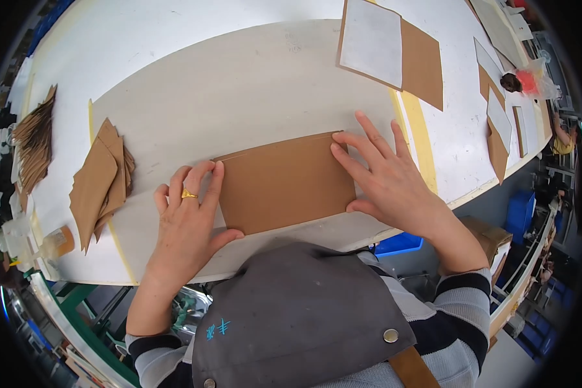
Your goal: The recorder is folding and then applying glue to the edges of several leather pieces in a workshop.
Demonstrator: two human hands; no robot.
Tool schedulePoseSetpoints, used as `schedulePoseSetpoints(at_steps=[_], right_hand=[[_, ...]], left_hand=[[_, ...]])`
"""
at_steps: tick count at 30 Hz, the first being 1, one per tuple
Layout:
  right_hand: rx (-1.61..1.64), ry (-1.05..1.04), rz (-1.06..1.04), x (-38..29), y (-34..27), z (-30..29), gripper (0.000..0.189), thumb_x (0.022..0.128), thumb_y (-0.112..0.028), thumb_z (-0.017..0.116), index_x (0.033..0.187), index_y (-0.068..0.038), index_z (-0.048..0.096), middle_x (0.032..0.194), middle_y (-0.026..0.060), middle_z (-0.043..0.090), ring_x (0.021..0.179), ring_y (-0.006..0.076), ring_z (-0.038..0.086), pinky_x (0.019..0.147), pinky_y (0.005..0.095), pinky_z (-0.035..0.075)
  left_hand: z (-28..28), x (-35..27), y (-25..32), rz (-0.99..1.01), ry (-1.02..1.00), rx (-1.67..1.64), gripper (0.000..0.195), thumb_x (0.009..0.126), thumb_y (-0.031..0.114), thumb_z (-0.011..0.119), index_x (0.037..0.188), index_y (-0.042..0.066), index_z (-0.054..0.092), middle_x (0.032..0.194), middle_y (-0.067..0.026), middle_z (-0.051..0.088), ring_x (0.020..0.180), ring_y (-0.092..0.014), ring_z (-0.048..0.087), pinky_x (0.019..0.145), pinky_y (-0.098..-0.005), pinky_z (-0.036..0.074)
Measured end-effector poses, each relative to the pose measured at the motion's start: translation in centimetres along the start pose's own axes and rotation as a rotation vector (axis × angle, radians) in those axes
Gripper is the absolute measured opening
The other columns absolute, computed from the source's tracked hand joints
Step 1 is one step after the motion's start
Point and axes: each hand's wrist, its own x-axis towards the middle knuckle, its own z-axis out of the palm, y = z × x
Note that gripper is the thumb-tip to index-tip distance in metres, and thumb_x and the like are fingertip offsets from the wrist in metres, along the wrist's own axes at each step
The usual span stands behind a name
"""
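Observation:
A flat rectangular brown panel (287, 182), leather or a similar sheet material, lies on the grey work mat in front of me. My left hand (189, 208) spans its left end, index fingertip at the far corner and thumb on the near corner. On that hand is a gold-coloured ring (189, 193). My right hand (380, 174) spans the opposite end, index and middle fingertips by the far corner and thumb at the near one; its other fingers are spread and raised. A faint line runs along the panel's far edge.
Loose brown pieces (99, 177) are piled at the left, with another stack (36, 140) beyond. A bottle with orange contents (58, 242) stands near the left edge. White-and-brown panels (371, 46) lie at far right. A blue bin (400, 244) sits below the table edge.

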Motion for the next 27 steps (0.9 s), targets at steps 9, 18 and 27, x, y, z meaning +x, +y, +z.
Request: schedulePoseSetpoints(at_steps=[9,18,27], right_hand=[[0.115,-0.096,0.004,-0.4,0.9,-1.0,0.081,0.068,-0.017,0.084,0.141,-0.012,0.049,0.151,0.0043,0.036,0.149,0.0335,0.018,0.115,0.064,0.022],[0.225,0.047,-0.565,4.3,-5.3,1.9,0.063,0.083,-0.033,0.072,0.14,-0.013,0.052,0.15,0.0023,0.045,0.146,0.0242,0.03,0.12,0.0552,0.014],[-0.022,0.214,-0.52,11.1,-5.1,3.8,0.064,0.096,-0.039,0.055,0.148,-0.005,0.038,0.156,0.0067,0.036,0.144,0.0181,0.033,0.12,0.0493,0.016]], left_hand=[[0.2,-0.6,-1.4,0.011,0.034,-0.105,0.102,0.061,0.034,0.087,0.148,0.009,0.039,0.144,-0.0088,0.037,0.133,-0.034,0.033,0.108,-0.05,0.023],[4.9,-5.5,-0.6,0.237,0.429,-0.238,0.046,0.07,0.031,0.084,0.111,0.015,0.07,0.116,0.0003,0.063,0.115,-0.025,0.054,0.099,-0.0462,0.037],[5.8,-5.0,-0.2,0.243,0.45,-0.275,0.037,0.07,0.028,0.084,0.103,0.016,0.072,0.11,0.0025,0.065,0.108,-0.022,0.057,0.096,-0.0433,0.04]])
